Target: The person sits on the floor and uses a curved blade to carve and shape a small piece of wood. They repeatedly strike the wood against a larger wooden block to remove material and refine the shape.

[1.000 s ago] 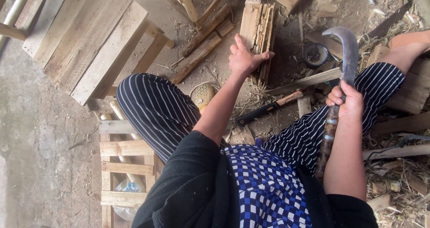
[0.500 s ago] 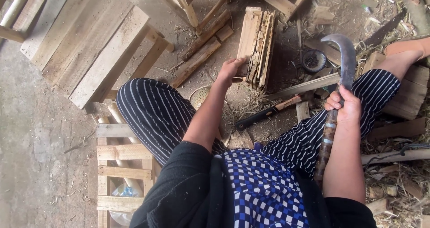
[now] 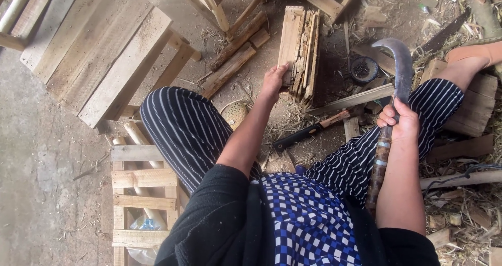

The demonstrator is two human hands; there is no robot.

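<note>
My left hand [image 3: 274, 81] grips the near end of a bundle of split wooden slats [image 3: 298, 46] standing on the dirt ground between my knees. My right hand [image 3: 399, 125] is closed around the long wooden handle of a curved billhook [image 3: 401, 67], whose hooked steel blade points up and away over my right knee. I sit with legs in striped trousers spread apart. A hammer with a dark head [image 3: 312, 131] lies on the ground just below the bundle.
A pallet-board bench [image 3: 99, 51] stands at the upper left, a small wooden crate [image 3: 141, 193] beside my left hip. Loose wood sticks [image 3: 235, 59], a round dark tin [image 3: 364, 69], a woven sieve [image 3: 235, 113] and offcuts litter the ground; scrap planks pile at right.
My left hand dropped from above the bundle and took hold of its near end. The billhook in my right hand stayed nearly still.
</note>
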